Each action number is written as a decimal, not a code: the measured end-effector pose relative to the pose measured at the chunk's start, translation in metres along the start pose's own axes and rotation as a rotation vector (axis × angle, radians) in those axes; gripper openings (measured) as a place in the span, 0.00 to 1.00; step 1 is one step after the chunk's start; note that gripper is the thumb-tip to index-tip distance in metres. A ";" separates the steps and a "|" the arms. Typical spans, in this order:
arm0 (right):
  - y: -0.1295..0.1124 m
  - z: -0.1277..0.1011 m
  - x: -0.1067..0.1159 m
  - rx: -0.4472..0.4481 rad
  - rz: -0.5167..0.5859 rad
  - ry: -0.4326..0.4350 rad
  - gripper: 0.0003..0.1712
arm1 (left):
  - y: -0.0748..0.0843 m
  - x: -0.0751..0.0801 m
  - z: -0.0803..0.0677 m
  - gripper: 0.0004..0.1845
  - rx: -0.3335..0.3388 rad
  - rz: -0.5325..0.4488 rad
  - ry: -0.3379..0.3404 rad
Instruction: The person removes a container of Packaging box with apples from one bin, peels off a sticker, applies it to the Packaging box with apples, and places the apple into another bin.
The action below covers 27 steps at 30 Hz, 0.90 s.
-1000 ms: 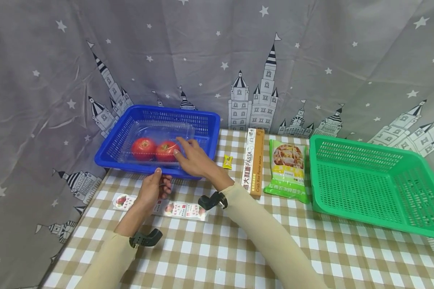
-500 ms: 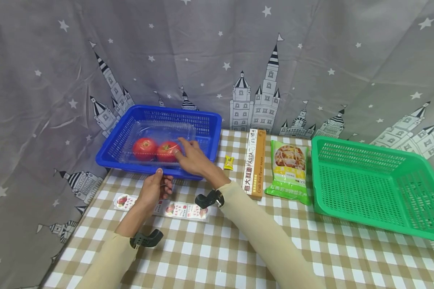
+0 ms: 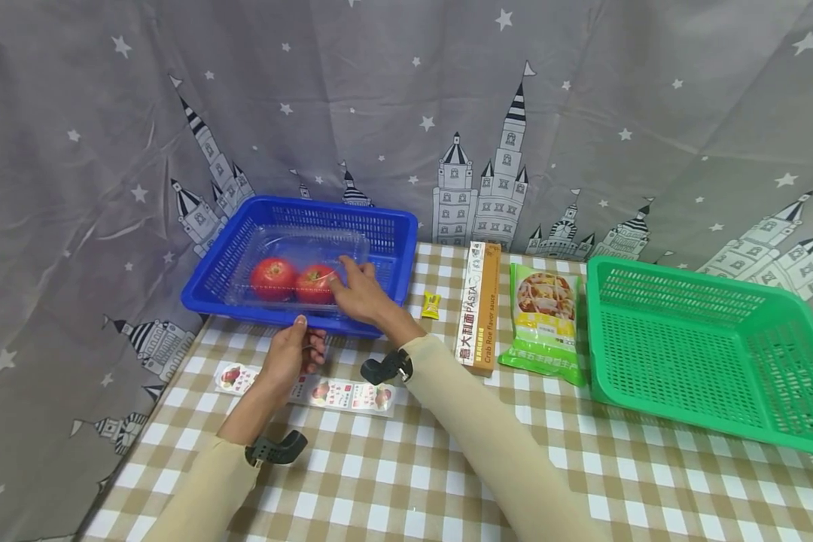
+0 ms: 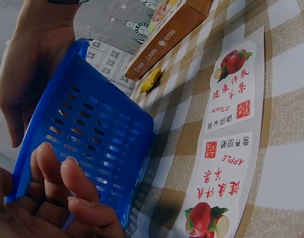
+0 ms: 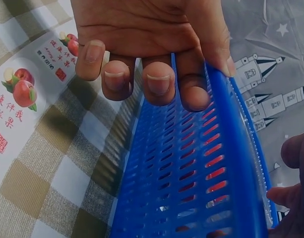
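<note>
The left hand (image 3: 290, 356) grips the near rim of the blue basket (image 3: 388, 226) (thumb on top, fingers curled below) at the desk's far left. The right hand (image 3: 357, 290), fingers relaxed, rests on the clear tray (image 3: 298, 245) of two apples (image 3: 273, 277) inside the basket.

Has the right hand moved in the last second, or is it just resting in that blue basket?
No. The right hand sits at the same spot against the blue basket.

Both arms, in beige sleeves with dark straps at the wrists, are reaching forward. The left hand (image 3: 286, 357) is sitting low with its thumb raised and its fingers (image 4: 67, 183) curling loosely beneath. The right hand (image 3: 360, 293) is stretching further ahead, palm down, fingers (image 3: 347, 263) extended and lightly bent at the tips
</note>
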State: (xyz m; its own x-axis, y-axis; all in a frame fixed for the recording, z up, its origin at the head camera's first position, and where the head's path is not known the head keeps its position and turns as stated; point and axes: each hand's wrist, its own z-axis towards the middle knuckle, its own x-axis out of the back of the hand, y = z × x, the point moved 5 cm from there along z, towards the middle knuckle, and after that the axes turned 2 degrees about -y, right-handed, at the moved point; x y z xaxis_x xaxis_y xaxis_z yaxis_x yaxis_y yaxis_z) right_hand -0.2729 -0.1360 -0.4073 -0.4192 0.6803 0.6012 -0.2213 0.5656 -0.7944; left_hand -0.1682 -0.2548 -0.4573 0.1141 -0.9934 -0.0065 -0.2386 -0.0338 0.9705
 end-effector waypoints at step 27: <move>0.011 0.012 -0.005 -0.134 0.304 0.066 0.34 | -0.003 0.002 0.001 0.29 -0.020 0.040 0.006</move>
State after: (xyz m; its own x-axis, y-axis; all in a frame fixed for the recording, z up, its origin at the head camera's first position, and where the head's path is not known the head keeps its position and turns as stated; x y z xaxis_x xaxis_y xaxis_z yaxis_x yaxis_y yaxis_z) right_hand -0.2838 -0.1387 -0.4201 -0.3891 0.8537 0.3460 0.0249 0.3852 -0.9225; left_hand -0.1687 -0.2567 -0.4605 0.1106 -0.9933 0.0341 -0.2234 0.0086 0.9747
